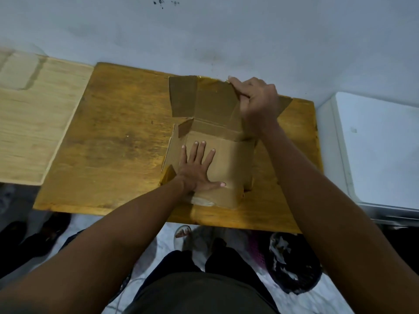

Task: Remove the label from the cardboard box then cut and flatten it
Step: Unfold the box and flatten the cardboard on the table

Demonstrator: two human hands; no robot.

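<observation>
We take the cardboard box [217, 155] as our landmark; it lies opened out on the brown wooden table [113, 143], right of that table's middle, with its long axis running from the near edge straight away toward the wall [226, 37]. Nearest us, at the box's near end, a pale strip of tape or label remnant [203, 201] shows on the near flap; we cannot tell which it is. Just beyond that strip our left hand [196, 172] lies flat on the box's lower panel, fingers spread, palm pressing down, gripping nothing. Farther along the same axis, at the box's far right corner, our right hand [258, 105] is closed on the edge of the raised far panel [210, 100], which stands tilted above the table. So the left hand is nearer and pins; the right is farther and holds the part not yet flat. We judge the coming move turns on folding that far panel along the crease between the two hands. No cutting tool in view.
</observation>
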